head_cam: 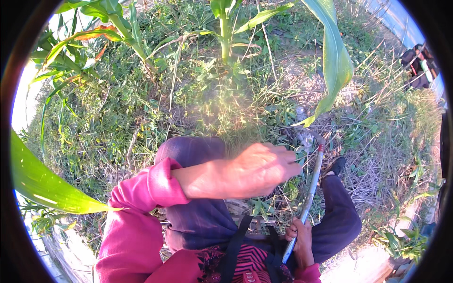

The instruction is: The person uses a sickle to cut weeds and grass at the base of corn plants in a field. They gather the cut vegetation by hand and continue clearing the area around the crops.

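My left hand reaches across in front of my bent knee, blurred, with its fingers curled; whether anything is inside it cannot be made out. Low on the right, my right hand grips the pale, worn shaft of a sickle. The tool slants up and away from me, with a red band near its top and a thin curved blade just beyond my left fingers. Below the hands and ahead of them grow low green weeds, partly hidden by my left forearm.
A maize stalk rises straight ahead, and another maize plant leans at left. Broad maize leaves hang close on the right and left. Dry straw covers ground near my shoe. Dark items lie far right.
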{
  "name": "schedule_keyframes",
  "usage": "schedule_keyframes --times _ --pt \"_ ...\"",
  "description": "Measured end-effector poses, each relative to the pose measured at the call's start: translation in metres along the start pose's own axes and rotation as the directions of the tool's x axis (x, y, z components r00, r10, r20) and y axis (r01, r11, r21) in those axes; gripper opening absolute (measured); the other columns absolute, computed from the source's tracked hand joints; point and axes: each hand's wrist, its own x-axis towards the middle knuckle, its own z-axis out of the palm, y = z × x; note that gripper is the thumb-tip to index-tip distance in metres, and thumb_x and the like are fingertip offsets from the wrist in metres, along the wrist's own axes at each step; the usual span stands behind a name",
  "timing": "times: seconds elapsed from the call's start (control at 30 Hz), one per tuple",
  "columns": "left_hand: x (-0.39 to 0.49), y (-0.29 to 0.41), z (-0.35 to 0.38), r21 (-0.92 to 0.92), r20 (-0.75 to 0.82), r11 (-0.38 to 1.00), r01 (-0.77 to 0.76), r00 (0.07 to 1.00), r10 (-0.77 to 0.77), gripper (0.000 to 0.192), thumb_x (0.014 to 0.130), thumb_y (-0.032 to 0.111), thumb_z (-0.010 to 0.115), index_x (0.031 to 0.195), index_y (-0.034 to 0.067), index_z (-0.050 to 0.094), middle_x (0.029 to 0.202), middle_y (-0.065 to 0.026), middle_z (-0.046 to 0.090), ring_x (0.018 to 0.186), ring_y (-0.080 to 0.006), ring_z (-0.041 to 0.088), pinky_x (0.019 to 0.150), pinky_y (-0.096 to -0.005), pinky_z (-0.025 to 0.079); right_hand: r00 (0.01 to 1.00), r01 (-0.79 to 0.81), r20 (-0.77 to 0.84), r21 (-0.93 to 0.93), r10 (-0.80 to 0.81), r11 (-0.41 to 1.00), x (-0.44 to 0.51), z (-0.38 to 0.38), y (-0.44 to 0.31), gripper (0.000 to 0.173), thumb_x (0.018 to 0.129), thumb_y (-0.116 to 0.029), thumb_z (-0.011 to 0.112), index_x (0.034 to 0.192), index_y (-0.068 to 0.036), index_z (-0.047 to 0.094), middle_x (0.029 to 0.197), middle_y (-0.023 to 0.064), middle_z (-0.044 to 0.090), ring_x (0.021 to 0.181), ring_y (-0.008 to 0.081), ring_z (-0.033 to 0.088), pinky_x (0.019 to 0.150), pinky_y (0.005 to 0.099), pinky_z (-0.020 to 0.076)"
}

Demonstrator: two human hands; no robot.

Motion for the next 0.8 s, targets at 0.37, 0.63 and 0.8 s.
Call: schedule_keyframes --times 0.37,0.63,0.8 --pt "0.019 -0.002 0.065 0.059 0.131 0.982 -0.177 0.977 0.168 0.017 0.069 0.013 0.063 0.083 0.007 0.058 0.080 -0.0019 0.054 0.080 -0.0176 0.059 0.064 -0.0305 0.046 0.972 0.209 0.157 -0.255 -0.173 0.944 0.017 0.038 -0.029 0.019 0.085 -0.007 0.057 0.097 -0.009 0.042 0.061 0.0012 0.043 0.041 0.0083 0.039 0.035 0.0270 0.0375" --pt "0.003 -0.010 0.122 0.191 0.109 0.981 -0.023 0.994 0.002 0.019 0.064 0.016 0.062 0.080 0.007 0.056 0.077 -0.0026 0.050 0.074 -0.0179 0.055 0.061 -0.0318 0.045 0.908 0.409 0.279 -0.435 -0.312 0.802 0.139 0.152 -0.046 0.019 0.083 -0.007 0.057 0.091 -0.010 0.040 0.059 0.0015 0.044 0.042 0.0099 0.043 0.036 0.0279 0.0387" --pt "0.019 0.000 0.073 0.207 0.029 0.944 -0.257 0.966 0.257 0.020 0.060 0.013 0.066 0.077 0.008 0.058 0.074 -0.0027 0.051 0.070 -0.0174 0.053 0.055 -0.0322 0.043 0.961 0.144 0.272 -0.332 -0.052 0.932 0.195 0.170 -0.003 0.017 0.083 -0.007 0.059 0.086 -0.009 0.042 0.059 0.0014 0.044 0.043 0.0098 0.042 0.039 0.0282 0.0363"
